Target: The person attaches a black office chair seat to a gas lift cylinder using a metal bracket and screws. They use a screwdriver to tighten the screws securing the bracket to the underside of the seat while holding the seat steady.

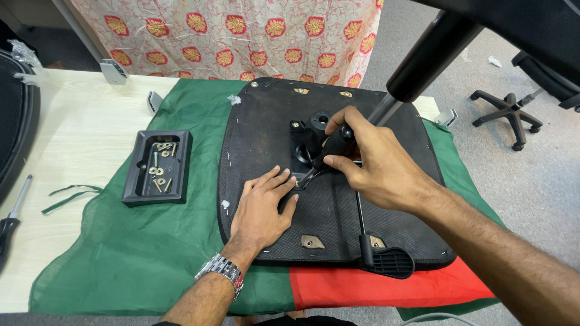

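An upturned black chair seat base point(266, 121) lies on a green cloth point(133, 241) on the table. My left hand point(263, 208) rests flat on it, fingers spread, beside the black metal mechanism plate point(305, 142) at the seat's middle. My right hand point(368, 160) grips a black-handled tool point(329, 148), its tip down at the plate near my left fingertips. A thin rod with a black paddle lever point(386, 261) runs from the mechanism to the seat's near edge. A silver watch point(222, 270) is on my left wrist.
A black tray point(136, 181) holding several screws and washers sits left of the seat. A screwdriver point(12, 217) lies at the table's left edge. A black cylinder point(429, 54) hangs over the seat's far right. An office chair base point(507, 115) stands on the floor.
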